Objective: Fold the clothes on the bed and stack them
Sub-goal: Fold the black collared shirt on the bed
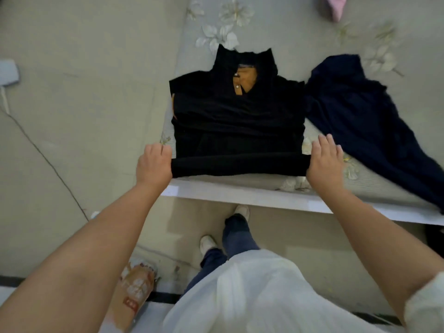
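The black top [237,121] lies near the front edge of the bed [240,195]. Left hand [153,164] and right hand [324,162] pinch its hem corners with curled fingers. The fold seems halfway; next, the hem should go up toward the collar.

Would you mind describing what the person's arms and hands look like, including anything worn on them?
Both forearms are bare, and neither the left hand nor the right hand shows gloves, rings or a watch. A pale, whitish sleeve is pushed up near the right elbow; it seems to match the white top on the body. No sleeve is visible on the left arm.
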